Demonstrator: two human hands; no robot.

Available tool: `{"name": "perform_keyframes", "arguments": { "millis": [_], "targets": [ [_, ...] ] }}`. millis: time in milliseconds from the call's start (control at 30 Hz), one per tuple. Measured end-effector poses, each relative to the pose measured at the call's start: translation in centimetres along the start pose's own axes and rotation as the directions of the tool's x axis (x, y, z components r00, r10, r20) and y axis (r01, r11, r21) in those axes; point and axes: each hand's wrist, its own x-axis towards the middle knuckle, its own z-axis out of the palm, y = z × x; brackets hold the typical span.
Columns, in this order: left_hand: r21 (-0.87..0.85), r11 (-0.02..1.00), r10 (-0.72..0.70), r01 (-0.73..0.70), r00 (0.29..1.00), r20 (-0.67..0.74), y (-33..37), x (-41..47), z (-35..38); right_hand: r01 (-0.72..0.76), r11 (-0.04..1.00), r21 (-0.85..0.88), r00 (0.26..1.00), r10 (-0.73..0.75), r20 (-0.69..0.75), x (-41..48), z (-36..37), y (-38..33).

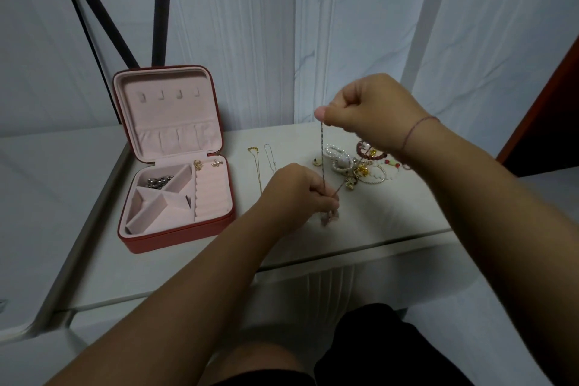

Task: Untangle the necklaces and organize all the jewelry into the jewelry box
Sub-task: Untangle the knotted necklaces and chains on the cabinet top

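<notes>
Thin twisted chain (321,150) between pinching hands.

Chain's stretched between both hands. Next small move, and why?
Probably lower the right hand and lay the chain straight on the table beside the silver necklace. It runs taut from the right hand's pinch to the left hand, and the gold necklace lies straightened there too.

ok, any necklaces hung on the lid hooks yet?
No, all four hooks in the jewelry box lid are bare; the left hand and right hand hold one chain between them.
</notes>
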Motion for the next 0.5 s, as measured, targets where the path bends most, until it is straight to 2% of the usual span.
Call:
{"name": "perform_keyframes", "arguments": {
  "millis": [133, 200, 267, 333, 400, 500],
  "targets": [
    [-0.069, 0.997, 0.029, -0.032, 0.999, -0.042, -0.3, -0.2, -0.3, 0.12, 0.909, -0.4, 0.991, -0.088, 0.099, 0.9, -0.7, -0.3],
    [-0.079, 0.996, 0.026, -0.03, 0.999, -0.044, -0.1, -0.1, -0.5, 0.157, 0.857, -0.49, 0.985, -0.101, 0.14, 0.8, -0.4, -0.2],
    [-0.118, 0.993, -0.011, 0.007, 0.999, -0.035, -0.1, -0.2, -0.8, 0.16, 0.867, -0.471, 0.986, -0.118, 0.117, 0.7, -0.5, 0.0],
    [-0.259, 0.963, -0.08, 0.08, 0.997, 0.011, -0.1, -0.6, -1.1, 0.109, 0.907, -0.408, 0.994, -0.103, 0.036, 0.6, -0.9, 0.9],
    [-0.421, 0.893, -0.137, 0.159, 0.987, 0.083, 0.1, -1.1, -1.3, 0.042, 0.944, -0.326, 0.998, -0.057, -0.037, 0.4, -1.1, 2.0],
    [-0.619, 0.743, -0.212, 0.255, 0.967, 0.145, 0.8, -1.4, -1.4, -0.042, 0.976, -0.214, 0.998, 0.032, -0.051, -0.3, -0.4, 3.8]
  ]
}}
